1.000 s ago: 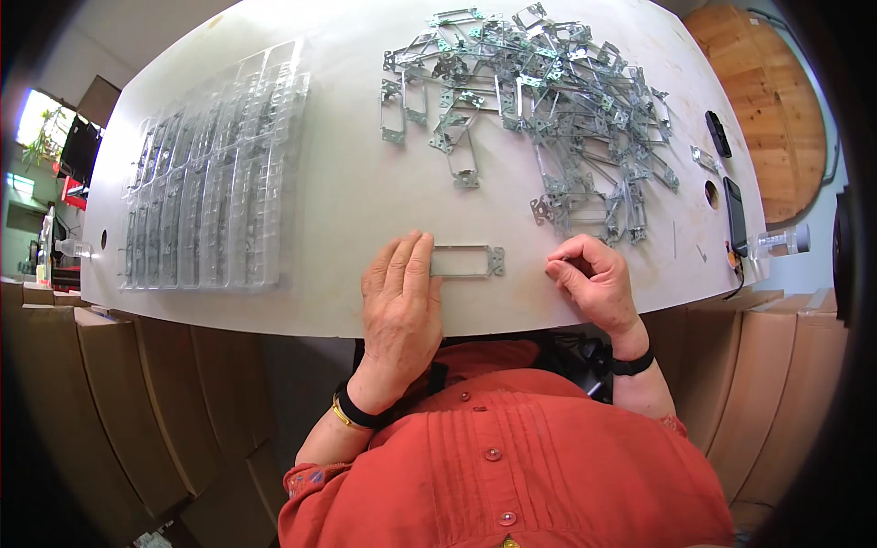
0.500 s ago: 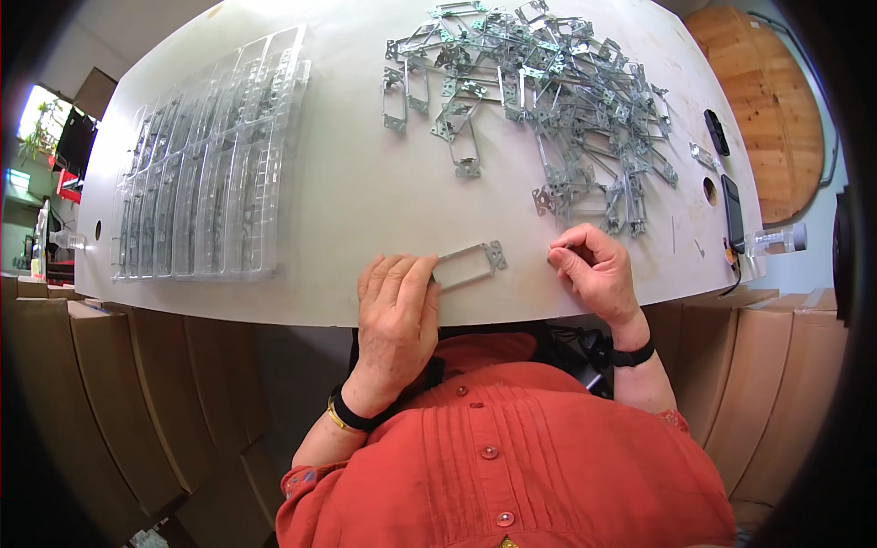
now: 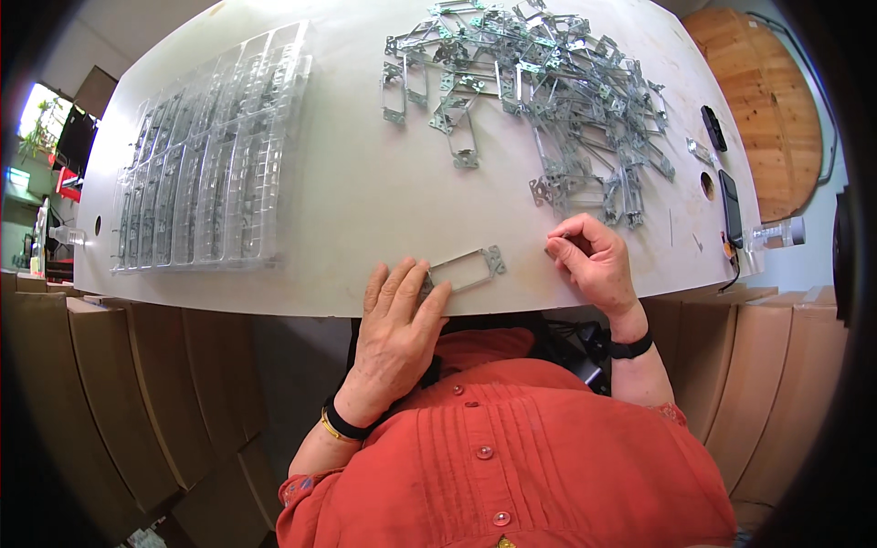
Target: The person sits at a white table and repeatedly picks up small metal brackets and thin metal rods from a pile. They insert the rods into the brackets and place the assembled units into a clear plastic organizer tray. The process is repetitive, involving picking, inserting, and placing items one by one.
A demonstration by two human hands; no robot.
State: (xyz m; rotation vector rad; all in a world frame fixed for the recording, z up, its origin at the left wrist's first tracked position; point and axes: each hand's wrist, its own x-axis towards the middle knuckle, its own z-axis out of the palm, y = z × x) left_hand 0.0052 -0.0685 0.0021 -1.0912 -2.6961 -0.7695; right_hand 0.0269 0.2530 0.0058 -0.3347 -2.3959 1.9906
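Observation:
A thin rectangular metal frame (image 3: 469, 285) with a perforated plate at its right end lies near the table's front edge. My left hand (image 3: 395, 315) rests at the left end of this frame, which sits between thumb and forefinger; the fingertips partly cover it. Just right of the frame, my right hand (image 3: 596, 265) is closed in a pinch above the table. A small dark bit shows at its fingertips, too small to name. Beyond both hands lies a tangled heap of similar metal frames (image 3: 594, 119), with a few looser ones (image 3: 463, 146) along its left side.
Clear plastic trays (image 3: 274, 183) with long compartments holding metal parts stand on the left. On the right are a phone-like dark device (image 3: 731, 210), a black object (image 3: 714, 130), a table hole (image 3: 707, 186) and a clear bottle (image 3: 776, 234). Cardboard boxes (image 3: 758, 365) flank the table.
My left hand has shifted slightly, its thumb now spread from the fingers, showing more of the frame's left end. My right hand keeps its pinch in nearly the same place.

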